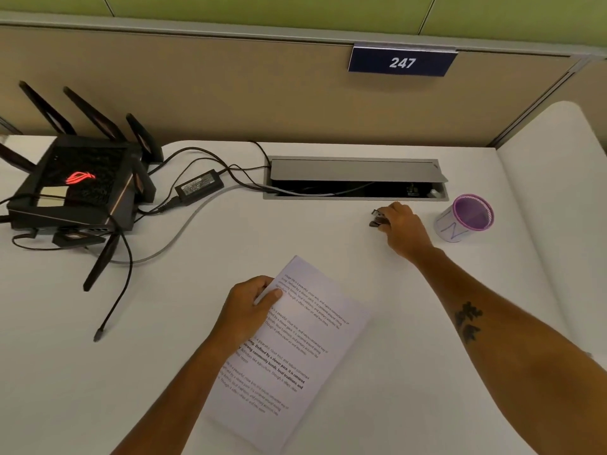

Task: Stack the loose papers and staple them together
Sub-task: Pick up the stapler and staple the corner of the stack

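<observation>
A stack of printed white papers (295,349) lies tilted on the white desk (197,372), its top corner pointing away from me. My left hand (244,310) grips the stack at its upper left edge, thumb on top of the text. Far to the right, near the cable tray, my right hand (402,229) is closed over a small dark stapler (377,218); only the stapler's left end shows past my fingers. Stapler and papers are well apart.
A black router with antennas (75,185), a power brick (198,186) and loose cables (157,238) fill the left back of the desk. An open grey cable tray (354,172) sits at the back. A purple-rimmed cup (464,218) stands right of my right hand.
</observation>
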A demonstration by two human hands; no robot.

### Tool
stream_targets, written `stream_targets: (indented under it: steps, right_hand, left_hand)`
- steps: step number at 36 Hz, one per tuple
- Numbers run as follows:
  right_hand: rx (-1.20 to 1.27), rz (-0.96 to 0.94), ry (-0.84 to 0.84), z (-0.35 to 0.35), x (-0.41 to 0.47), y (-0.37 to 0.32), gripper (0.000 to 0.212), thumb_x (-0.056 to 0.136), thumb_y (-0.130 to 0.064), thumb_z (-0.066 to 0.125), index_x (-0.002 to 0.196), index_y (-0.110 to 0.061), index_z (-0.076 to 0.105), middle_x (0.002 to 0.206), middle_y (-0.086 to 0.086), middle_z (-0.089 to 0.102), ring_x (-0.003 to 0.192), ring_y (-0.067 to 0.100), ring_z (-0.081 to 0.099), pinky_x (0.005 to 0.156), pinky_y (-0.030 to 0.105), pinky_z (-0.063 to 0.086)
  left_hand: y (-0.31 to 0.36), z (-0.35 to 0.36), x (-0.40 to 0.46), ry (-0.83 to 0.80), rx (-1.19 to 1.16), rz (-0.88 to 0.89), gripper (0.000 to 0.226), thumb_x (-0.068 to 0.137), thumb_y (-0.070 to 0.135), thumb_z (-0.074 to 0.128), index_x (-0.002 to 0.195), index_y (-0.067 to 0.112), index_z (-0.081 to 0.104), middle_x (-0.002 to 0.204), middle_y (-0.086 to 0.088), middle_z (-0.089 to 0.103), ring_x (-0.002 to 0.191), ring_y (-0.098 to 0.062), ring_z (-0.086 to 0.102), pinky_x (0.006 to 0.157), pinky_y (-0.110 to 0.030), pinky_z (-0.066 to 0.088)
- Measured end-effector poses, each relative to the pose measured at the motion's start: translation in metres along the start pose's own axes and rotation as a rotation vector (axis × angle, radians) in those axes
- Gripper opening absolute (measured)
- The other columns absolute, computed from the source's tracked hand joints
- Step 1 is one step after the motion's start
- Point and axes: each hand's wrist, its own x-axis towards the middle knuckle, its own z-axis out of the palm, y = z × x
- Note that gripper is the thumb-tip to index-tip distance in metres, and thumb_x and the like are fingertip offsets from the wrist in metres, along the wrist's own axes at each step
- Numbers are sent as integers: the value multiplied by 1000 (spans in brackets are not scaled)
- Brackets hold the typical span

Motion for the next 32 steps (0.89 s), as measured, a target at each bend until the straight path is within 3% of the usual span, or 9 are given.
stream_targets:
  steps: [3, 8, 12, 17, 24, 27, 29, 32]
  right_hand:
    - [222, 55, -12, 0, -14, -13, 32, 103, -14, 60, 135, -8, 58, 128, 13, 58, 115, 29, 59, 96, 36, 50]
    - [710, 233, -80, -19, -48, -51, 32, 104, -22, 61, 134, -15, 58, 128, 6, 58, 105, 23, 66, 79, 20, 51]
    - [1105, 313, -256, -40, -82, -76, 33, 106, -32, 59, 135, -18, 61, 121, 11, 69, 105, 25, 70, 87, 36, 55]
    - [1419, 264, -452, -62, -113, -100, 34, 110, -19, 49, 139, -5, 58, 127, 18, 68, 98, 28, 61, 86, 42, 49]
    - [1161, 85, -516, -88, -146, -133, 29, 105, -22, 61, 135, -19, 62, 115, 9, 73, 83, 21, 54, 71, 33, 45]
    - [969, 30, -516, -95, -156, -146, 29, 99, -26, 71, 127, -31, 65, 116, -6, 75, 101, 9, 70, 86, 27, 52]
    - [825, -28, -492, -97, -160, -153, 32, 96, -26, 74, 127, -32, 65, 116, -12, 75, 110, 7, 70, 96, 26, 55]
    - [650, -130, -460, -99, -166, -162, 37, 93, -29, 77, 127, -31, 63, 119, -16, 70, 109, 6, 67, 95, 22, 54]
  left_hand:
    - [4, -3, -3, -30, 2, -13, 16, 106, 30, 65, 116, 23, 75, 105, 8, 81, 87, -13, 80, 76, -29, 68]
    - [8, -7, -11, -67, -21, -17, 14, 106, 29, 66, 113, 23, 76, 102, 3, 83, 86, -16, 81, 77, -36, 69]
    - [12, -9, -21, -77, 6, 4, 11, 106, 29, 66, 110, 26, 75, 99, 5, 82, 83, -11, 80, 72, -28, 67]
    - [13, -14, -34, -81, 78, 23, 15, 106, 32, 64, 110, 24, 76, 98, 4, 82, 83, -14, 80, 77, -36, 68]
    - [14, -22, -60, -80, 135, 103, 14, 106, 30, 66, 112, 23, 77, 98, 10, 80, 85, -11, 78, 79, -36, 67]
    - [13, -25, -72, -80, 161, 147, 14, 106, 32, 66, 108, 22, 77, 96, 8, 80, 82, -13, 78, 76, -39, 68]
    - [12, -26, -79, -86, 167, 161, 13, 105, 33, 66, 104, 25, 76, 93, 9, 80, 79, -14, 78, 73, -40, 68]
    - [10, -28, -88, -88, 171, 180, 12, 105, 35, 66, 100, 28, 74, 91, 9, 79, 77, -15, 78, 72, -42, 68]
